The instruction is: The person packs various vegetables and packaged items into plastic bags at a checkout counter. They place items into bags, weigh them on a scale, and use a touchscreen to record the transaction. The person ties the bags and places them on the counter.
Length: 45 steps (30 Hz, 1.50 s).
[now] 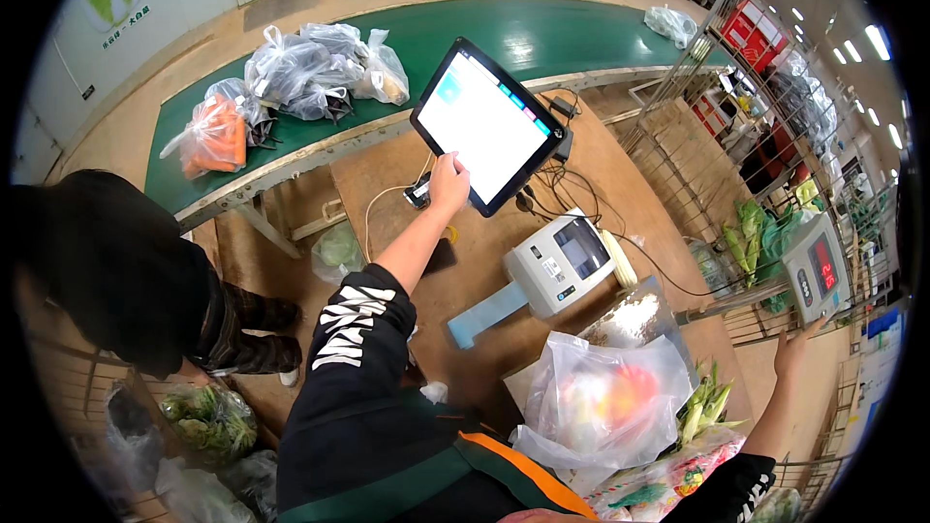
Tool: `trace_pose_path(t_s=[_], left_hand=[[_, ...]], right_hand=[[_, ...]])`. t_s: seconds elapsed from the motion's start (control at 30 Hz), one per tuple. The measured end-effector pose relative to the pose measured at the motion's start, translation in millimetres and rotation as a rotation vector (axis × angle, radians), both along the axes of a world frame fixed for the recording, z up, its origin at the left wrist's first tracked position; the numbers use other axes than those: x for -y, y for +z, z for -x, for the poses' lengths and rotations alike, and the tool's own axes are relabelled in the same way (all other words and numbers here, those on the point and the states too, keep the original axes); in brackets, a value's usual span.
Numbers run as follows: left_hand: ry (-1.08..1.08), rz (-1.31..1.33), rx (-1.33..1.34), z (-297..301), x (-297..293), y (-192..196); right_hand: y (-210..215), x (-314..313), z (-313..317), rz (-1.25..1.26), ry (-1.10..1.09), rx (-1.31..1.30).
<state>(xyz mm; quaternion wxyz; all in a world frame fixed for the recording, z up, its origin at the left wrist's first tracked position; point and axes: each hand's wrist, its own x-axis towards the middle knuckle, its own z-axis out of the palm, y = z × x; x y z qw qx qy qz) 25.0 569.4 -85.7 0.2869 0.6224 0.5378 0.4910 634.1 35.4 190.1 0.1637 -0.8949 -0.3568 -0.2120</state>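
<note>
A green belt is stretching beyond our left hand, whose index finger is touching the screen, the others curling loosely, seemingly empty. Our right hand is meeting the lower edge of the display, fingers partly extended; we cannot tell whether they are gripping. The bag is lying between both hands' fingers, nearer us.

Conveyor behind tablet, label printer before it, bag on plate, scale display right
</note>
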Motion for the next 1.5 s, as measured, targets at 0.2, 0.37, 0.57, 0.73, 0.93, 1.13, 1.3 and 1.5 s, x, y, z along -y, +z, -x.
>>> trace_pose_path(t_s=[0.2,0.37,0.57,0.73,0.93,1.13,1.3,1.5], left_hand=[[0.063,-0.183,-0.056,-20.6,13.7,-6.9],[-0.073,-0.247,0.039,-46.0,82.5,7.1],[-0.065,-0.328,0.062,-55.7,98.5,-1.1],[0.009,-0.376,0.006,-36.5,67.6,18.4],[-0.464,-0.283,0.221,-35.3,129.5,80.7],[-1.510,-0.057,0.248,-49.4,389.9,123.6],[-1.520,-0.306,-0.093,-84.8,488.3,117.9],[-1.337,-0.325,-0.378,-95.5,494.1,113.1]], right_hand=[[5.1,-7.7,22.6,0.176,-0.107,0.271],[16.4,-19.3,60.5,0.219,-0.181,0.375],[21.1,-38.2,80.1,0.104,-0.237,-0.062],[-16.6,4.6,50.5,0.004,-0.110,-0.088],[-126.7,229.7,53.9,0.121,-0.312,0.090],[-250.3,407.0,220.9,0.267,-0.740,-0.007],[-315.7,377.3,306.3,0.511,-0.895,-0.287],[-268.1,449.4,288.0,0.594,-0.686,-0.712]])
